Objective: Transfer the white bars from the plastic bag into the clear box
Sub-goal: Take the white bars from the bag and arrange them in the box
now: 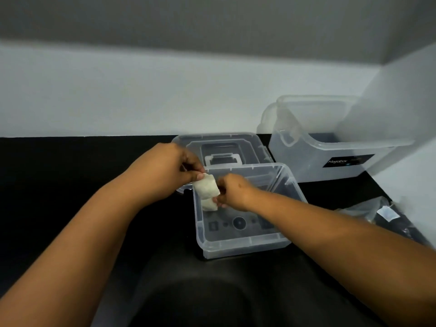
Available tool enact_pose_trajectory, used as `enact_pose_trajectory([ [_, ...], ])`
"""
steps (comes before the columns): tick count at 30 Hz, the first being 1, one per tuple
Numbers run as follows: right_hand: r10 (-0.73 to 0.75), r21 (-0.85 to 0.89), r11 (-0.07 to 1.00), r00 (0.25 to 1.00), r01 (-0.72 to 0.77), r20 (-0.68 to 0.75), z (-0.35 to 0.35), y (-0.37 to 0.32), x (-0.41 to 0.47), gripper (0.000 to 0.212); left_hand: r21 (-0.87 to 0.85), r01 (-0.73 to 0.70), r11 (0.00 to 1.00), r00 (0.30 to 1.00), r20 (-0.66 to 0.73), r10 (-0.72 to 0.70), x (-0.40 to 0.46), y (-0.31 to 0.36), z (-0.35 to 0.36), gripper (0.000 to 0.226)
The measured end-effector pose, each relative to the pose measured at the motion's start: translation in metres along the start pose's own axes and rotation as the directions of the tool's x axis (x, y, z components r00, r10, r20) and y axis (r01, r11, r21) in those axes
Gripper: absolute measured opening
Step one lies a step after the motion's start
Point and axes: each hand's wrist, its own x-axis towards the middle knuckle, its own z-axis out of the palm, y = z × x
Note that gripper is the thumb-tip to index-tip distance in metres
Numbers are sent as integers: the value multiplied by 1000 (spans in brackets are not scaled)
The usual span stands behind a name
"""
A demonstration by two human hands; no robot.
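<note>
Holding white bars (207, 193) over clear box (245, 246), "Megabox" label (349, 160) behind

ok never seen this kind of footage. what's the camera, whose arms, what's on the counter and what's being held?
One picture, from a camera worn on a person's head, looking down at their own bare arms. No robot. On the black counter sits an open clear box, its lid lying just behind it. A bigger clear tub stands at the back right, and a crumpled plastic bag lies at the right edge. The left hand and right hand together hold pale white bars over the box's left side.
</note>
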Motion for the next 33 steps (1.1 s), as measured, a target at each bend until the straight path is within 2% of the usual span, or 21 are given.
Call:
enact_pose_trajectory([
  [9,13,-107,994,992,-26,-124,3,5,-1,11,-20,-13,1000,1000,23,14,0,-2,-2,12],
  [13,36,-139,989,989,-56,-142,-17,10,-21,20,1,-8,1000,999,42,8,5,7,2,11],
  [17,55,-183,978,968,-102,-245,-50,25,-51,21,82,-36,996,992,121,25,21,27,26,13],
  [21,-21,-212,973,877,-93,-480,-67,55,-79,18,212,-24,977,979,202,-20,42,42,62,13],
  [23,-34,-214,972,837,-101,-546,-69,68,-88,19,263,-12,965,975,218,-47,49,46,77,10],
  [28,-50,-170,984,826,-55,-561,-71,88,-96,20,367,49,929,958,246,-147,63,51,98,9],
  [33,-95,-140,990,841,23,-533,-65,96,-96,20,452,44,891,969,198,-148,65,50,113,13],
])
